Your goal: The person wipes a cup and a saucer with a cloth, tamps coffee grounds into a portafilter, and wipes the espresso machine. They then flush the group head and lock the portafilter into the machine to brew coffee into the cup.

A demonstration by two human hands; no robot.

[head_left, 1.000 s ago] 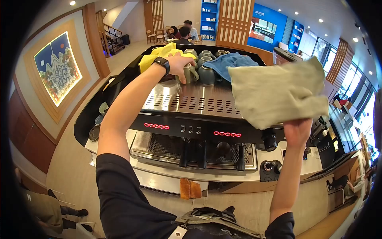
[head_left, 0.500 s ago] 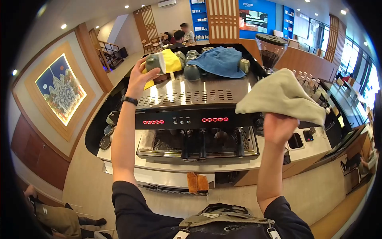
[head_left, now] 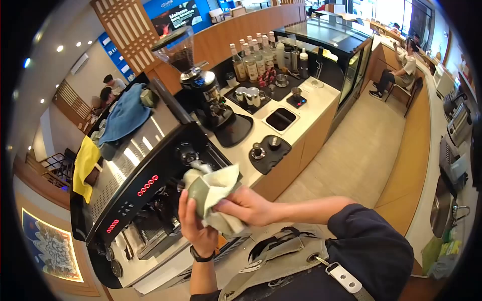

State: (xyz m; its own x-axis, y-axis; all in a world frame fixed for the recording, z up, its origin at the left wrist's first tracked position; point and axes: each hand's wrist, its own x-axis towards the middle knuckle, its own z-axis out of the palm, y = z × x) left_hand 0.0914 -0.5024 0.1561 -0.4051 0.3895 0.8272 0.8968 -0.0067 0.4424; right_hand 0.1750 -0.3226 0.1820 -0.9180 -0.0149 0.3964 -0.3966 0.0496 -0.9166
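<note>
In front of my chest, my left hand (head_left: 195, 228) is wrapped round a grey-green cup (head_left: 200, 194), slightly blurred. Bunched in my right hand (head_left: 249, 206) is a pale green cloth (head_left: 223, 181), pressed against the cup and partly covering it. How far the cloth reaches into the cup is hidden. Just beyond both hands stands the espresso machine (head_left: 131, 188), its red buttons lit. A blue cloth (head_left: 124, 111) and a yellow cloth (head_left: 85, 163) lie on its top.
Right of the machine stand a coffee grinder (head_left: 201, 83), a tamping mat (head_left: 270, 154) with tools, and a small sink bin (head_left: 281, 119). Syrup bottles (head_left: 253, 62) and metal pitchers (head_left: 250, 95) are farther back. A seated person (head_left: 401, 70) is at the far right.
My view has swung right. The cup has come off the machine top in my left hand, and my right hand has brought the raised cloth down onto it.
</note>
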